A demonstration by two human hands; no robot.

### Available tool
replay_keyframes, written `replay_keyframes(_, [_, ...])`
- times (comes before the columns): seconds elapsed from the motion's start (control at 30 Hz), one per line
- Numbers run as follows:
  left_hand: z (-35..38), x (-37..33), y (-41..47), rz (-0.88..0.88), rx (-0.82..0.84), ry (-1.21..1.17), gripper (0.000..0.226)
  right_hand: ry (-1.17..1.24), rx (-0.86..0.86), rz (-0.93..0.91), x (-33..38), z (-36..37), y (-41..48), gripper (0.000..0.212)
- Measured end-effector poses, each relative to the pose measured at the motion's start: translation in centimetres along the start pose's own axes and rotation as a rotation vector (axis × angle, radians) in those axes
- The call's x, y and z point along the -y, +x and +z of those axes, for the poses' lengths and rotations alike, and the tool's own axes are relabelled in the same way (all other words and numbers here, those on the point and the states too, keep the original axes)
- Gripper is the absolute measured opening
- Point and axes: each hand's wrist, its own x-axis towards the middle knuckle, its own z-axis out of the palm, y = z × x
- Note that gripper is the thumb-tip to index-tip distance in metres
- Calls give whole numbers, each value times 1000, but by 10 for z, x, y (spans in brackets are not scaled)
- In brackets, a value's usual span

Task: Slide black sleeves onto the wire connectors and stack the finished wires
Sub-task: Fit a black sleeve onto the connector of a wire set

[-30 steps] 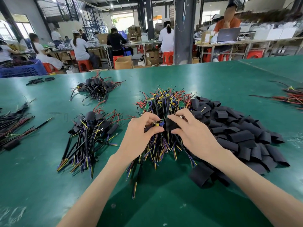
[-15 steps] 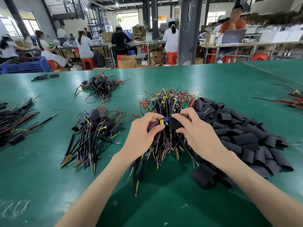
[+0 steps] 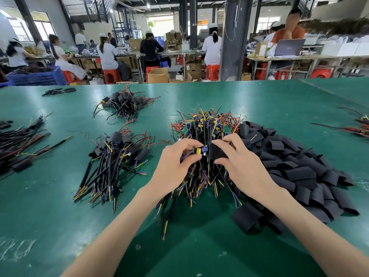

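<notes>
Head view: green table [image 3: 199,246]; clock centred on the held connector, 12 pointing away from the wearer.
Far-left heap [image 3: 18,144]: dark wires at 9, against the table's left edge, well apart from the hands.
Blue crate [image 3: 38,76]: at 10, beyond the table's far edge.
Near sleeved stack [image 3: 113,162]: at 9, between the far-left heap and the left hand; black sleeves at the far end, wire tips fanned toward the wearer.
Far sleeved stack [image 3: 124,104]: at 11, smaller, apart from the near one.
Left hand [image 3: 175,168]: fingers curled, thumb and fingertips clamped on one wire just behind its connector.
Connector [image 3: 199,151]: yellow and blue parts uncovered, held above the pile between the two hands.
Black sleeve [image 3: 216,151]: just at 3 of the connector, its left edge meeting it; cannot tell whether the mouth has caught it.
Right hand [image 3: 243,166]: thumb below, fingers above, pinching the black sleeve.
Bare wire pile [image 3: 205,126]: runs from 12 to 6 under both hands, small green boards at the far end.
Sleeve pile [image 3: 299,168]: loose black sleeves, 2 through 5, touching the bare wire pile.
Right-edge wires [image 3: 361,126]: at 2, partly out of frame.
Workers [image 3: 107,54]: seated at benches, 12, across the room.
</notes>
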Motion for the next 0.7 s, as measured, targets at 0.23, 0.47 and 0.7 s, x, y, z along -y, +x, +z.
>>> replay_keyframes(0.23, [0, -2, 0, -6, -10, -59, 30, 79, 31, 70, -1, 1, 2, 42])
replay_keyframes(0.47, [-1, 1, 0, 17, 8, -3, 24, 134, 28, 36, 0, -2, 1, 38])
replay_keyframes(0.7, [-2, 0, 2, 62, -9, 69, 26, 208, 103, 22, -4, -4, 4, 37])
